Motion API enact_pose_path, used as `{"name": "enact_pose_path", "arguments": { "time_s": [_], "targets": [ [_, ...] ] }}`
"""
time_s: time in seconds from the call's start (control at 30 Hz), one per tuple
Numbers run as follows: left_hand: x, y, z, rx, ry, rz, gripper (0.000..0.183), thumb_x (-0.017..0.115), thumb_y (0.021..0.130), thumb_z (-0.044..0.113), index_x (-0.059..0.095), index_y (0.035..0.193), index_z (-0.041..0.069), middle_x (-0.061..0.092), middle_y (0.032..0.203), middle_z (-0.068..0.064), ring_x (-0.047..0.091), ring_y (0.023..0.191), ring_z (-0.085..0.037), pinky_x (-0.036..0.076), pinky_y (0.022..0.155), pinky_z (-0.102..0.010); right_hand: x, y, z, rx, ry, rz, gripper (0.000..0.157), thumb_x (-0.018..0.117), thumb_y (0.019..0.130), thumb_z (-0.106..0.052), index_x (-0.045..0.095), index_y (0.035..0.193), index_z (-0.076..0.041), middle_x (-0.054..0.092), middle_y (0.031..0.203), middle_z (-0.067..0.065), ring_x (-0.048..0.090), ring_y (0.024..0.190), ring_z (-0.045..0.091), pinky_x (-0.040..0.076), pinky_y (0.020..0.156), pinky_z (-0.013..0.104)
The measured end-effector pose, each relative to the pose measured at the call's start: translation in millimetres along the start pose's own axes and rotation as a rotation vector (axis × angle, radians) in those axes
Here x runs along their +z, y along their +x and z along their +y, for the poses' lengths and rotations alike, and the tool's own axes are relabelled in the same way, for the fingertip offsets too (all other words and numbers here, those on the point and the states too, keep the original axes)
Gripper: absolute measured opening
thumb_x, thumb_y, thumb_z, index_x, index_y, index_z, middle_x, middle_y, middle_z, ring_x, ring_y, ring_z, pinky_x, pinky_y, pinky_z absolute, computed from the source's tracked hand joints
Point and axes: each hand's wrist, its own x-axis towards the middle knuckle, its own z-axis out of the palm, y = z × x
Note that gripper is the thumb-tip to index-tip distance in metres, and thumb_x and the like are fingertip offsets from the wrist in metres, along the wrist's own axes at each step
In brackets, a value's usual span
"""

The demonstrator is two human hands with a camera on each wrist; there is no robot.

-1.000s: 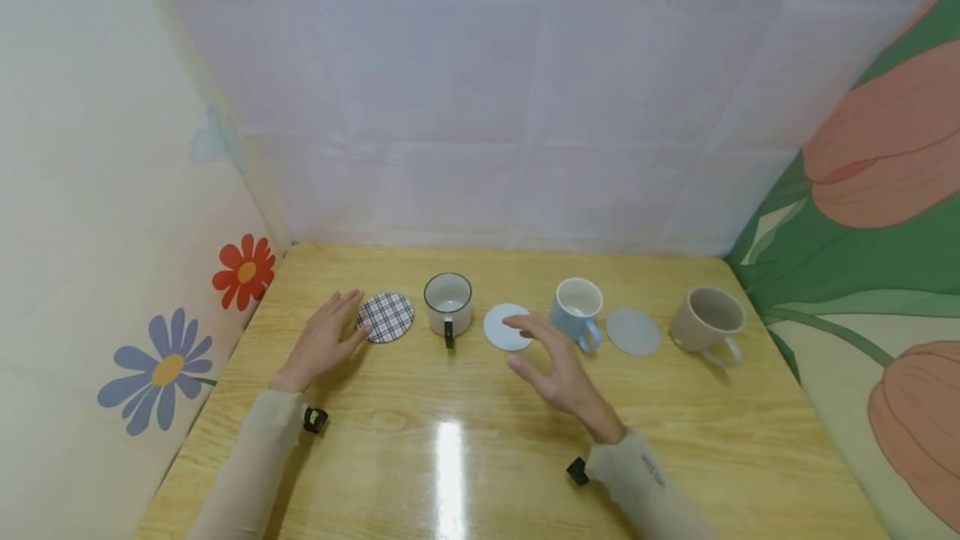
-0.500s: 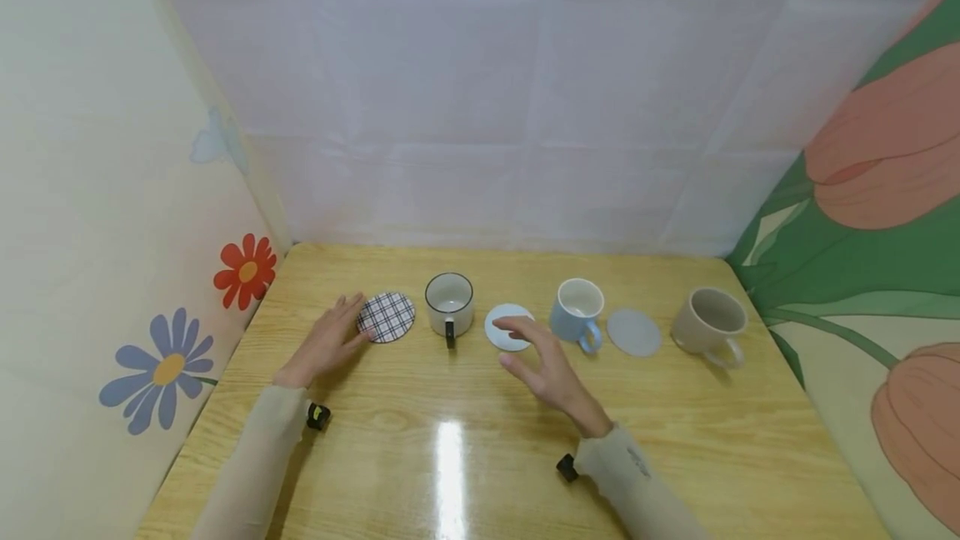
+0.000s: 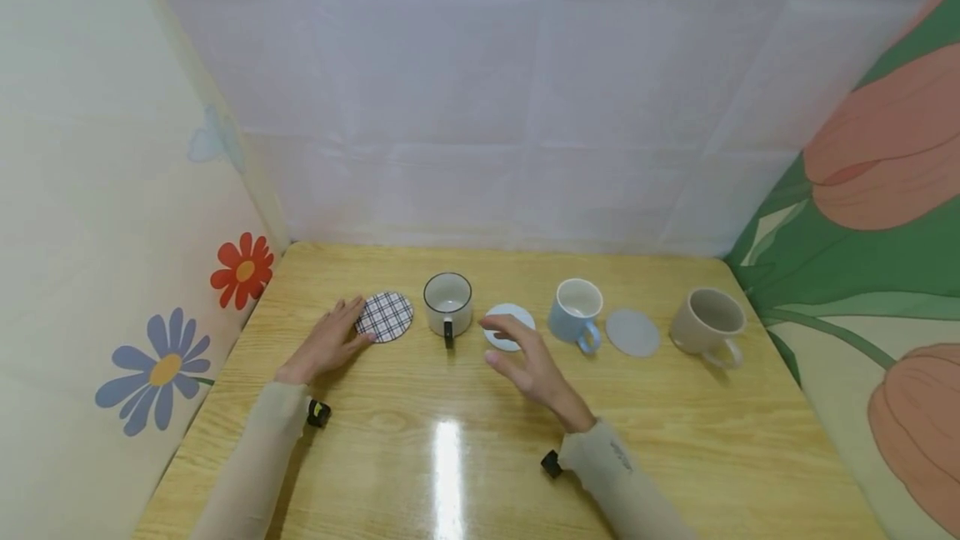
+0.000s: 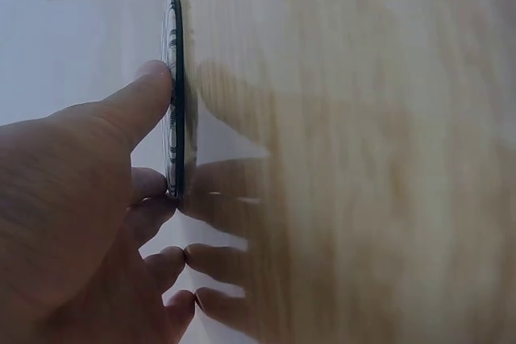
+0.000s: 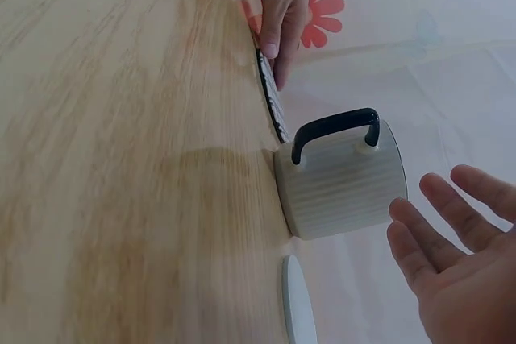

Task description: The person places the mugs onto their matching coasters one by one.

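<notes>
My left hand [image 3: 326,346] rests at the left edge of a round black-and-white plaid coaster [image 3: 385,317] lying flat on the table. In the left wrist view its thumb [image 4: 145,94] touches the coaster's top, while the fingertips lie at the rim and on the wood. My right hand [image 3: 528,365], fingers apart and holding nothing, hovers over a pale blue coaster [image 3: 517,317], partly covering it. A white mug [image 5: 343,195] with a black handle stands between the two coasters; in the right wrist view my right fingertips appear near its rim.
Farther right along the row stand a light blue mug [image 3: 573,319], a grey coaster [image 3: 633,332] and a large beige mug [image 3: 697,327]. They share a wooden table [image 3: 375,457], backed by a white cloth [image 3: 480,107], with flower-printed sheets at both sides.
My right hand has drifted left, away from the light blue mug and toward the white mug. My left thumb has slid slightly onto the plaid coaster; the mugs stay put.
</notes>
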Motion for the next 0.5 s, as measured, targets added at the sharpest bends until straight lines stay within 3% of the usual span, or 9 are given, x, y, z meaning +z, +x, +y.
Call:
{"name": "enact_pose_path", "arguments": {
  "time_s": [0.5],
  "targets": [
    [-3.4, 0.4, -3.3, 0.014, 0.011, -0.023, 0.078, 0.066, 0.107, 0.032, 0.031, 0.162, -0.01, 0.025, 0.171, -0.03, 0.018, 0.157, -0.06, 0.016, 0.128, -0.072, 14.7, 2.8, 2.1, 0.102, 0.015, -0.019, 0.052, 0.063, 0.103, -0.024, 0.057, 0.143, 0.008, 0.064, 0.14, 0.029, 0.064, 0.129, 0.044, 0.056, 0.108, 0.061]
  ]
}}
